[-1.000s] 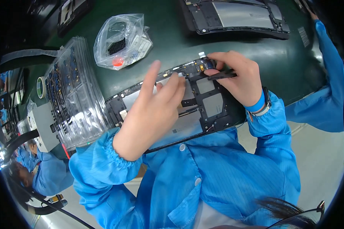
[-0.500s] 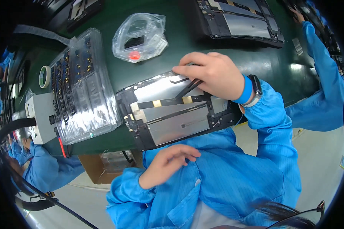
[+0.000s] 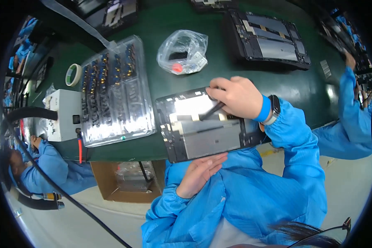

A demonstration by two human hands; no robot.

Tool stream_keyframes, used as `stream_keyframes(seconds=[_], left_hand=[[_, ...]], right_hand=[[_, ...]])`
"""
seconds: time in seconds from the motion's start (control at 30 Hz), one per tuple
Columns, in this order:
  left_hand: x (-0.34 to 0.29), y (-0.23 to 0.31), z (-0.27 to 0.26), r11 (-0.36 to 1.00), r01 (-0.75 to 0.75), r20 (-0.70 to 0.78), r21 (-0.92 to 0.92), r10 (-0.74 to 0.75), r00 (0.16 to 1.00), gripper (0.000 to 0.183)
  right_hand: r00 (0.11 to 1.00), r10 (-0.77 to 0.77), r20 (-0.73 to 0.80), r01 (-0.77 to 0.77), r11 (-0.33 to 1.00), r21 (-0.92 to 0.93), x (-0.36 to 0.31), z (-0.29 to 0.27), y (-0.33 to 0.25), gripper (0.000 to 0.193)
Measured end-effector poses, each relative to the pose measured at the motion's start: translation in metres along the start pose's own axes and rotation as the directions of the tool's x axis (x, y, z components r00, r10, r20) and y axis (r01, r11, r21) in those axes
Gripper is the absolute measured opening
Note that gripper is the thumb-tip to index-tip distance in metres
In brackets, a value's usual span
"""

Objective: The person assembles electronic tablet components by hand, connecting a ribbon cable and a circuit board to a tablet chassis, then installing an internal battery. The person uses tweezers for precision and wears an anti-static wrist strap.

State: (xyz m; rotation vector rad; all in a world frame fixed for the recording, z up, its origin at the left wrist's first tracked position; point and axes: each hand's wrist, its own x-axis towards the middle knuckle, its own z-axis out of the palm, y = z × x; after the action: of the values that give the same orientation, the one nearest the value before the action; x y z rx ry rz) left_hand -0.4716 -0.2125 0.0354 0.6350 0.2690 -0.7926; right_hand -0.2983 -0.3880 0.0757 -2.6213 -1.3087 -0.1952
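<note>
An opened tablet (image 3: 211, 142) lies in front of me at the table's near edge, its dark frame and silvery inner plates facing up. My right hand (image 3: 239, 99) is over its far edge, closed on black tweezers (image 3: 212, 111) that slant down over the tablet's middle. The thumb and index finger of that hand reach the tablet's far rim. My left hand (image 3: 200, 175) is by the near edge, palm turned up, fingers stretched out and holding nothing I can see. Whether those fingertips touch the tablet's edge I cannot tell.
Left of the tablet lies a clear plastic tray (image 3: 146, 103) of small parts, beside a white box (image 3: 64, 115) and a tape roll (image 3: 73, 75). Beyond are a clear bag (image 3: 182, 51) and stacked opened tablets (image 3: 273, 47). A cardboard box (image 3: 107, 186) stands below. Co-workers sit on both sides.
The whole view has shifted, so the table things appear farther right. My left hand has come closer to the tablet's near edge with its fingers straightened. My right hand keeps the tweezers.
</note>
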Motion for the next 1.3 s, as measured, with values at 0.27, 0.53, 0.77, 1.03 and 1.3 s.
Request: stream_keyframes(seconds=[0.27, 0.53, 0.77, 1.03, 1.3], left_hand=[[-0.006, -0.005, 0.028, 0.938, -0.289, -0.132, 0.192, 0.317, 0.939, 0.041], [0.007, 0.017, 0.077, 0.186, -0.656, 0.233, 0.731, 0.836, 0.497, 0.043], [-0.002, 0.051, 0.134, -0.473, -0.571, 0.688, 0.672, 0.684, 0.244, 0.066], [0.005, 0.024, 0.125, -0.713, 0.051, 0.663, 0.699, 0.673, 0.328, 0.063], [0.006, 0.018, 0.118, -0.726, 0.089, 0.650, 0.682, 0.657, 0.382, 0.058]], right_hand=[[0.979, 0.077, 0.190, -0.119, 0.969, 0.215, 0.003, -0.027, -0.008, 0.029], [0.803, 0.348, -0.484, -0.029, 0.834, 0.551, -0.006, -0.065, -0.027, 0.038], [0.675, 0.380, -0.633, 0.241, 0.697, 0.675, 0.006, -0.076, -0.091, 0.040], [0.605, 0.554, -0.572, 0.186, 0.600, 0.778, -0.014, -0.070, -0.067, 0.041], [0.615, 0.610, -0.499, 0.249, 0.450, 0.857, -0.023, -0.078, -0.061, 0.042]])
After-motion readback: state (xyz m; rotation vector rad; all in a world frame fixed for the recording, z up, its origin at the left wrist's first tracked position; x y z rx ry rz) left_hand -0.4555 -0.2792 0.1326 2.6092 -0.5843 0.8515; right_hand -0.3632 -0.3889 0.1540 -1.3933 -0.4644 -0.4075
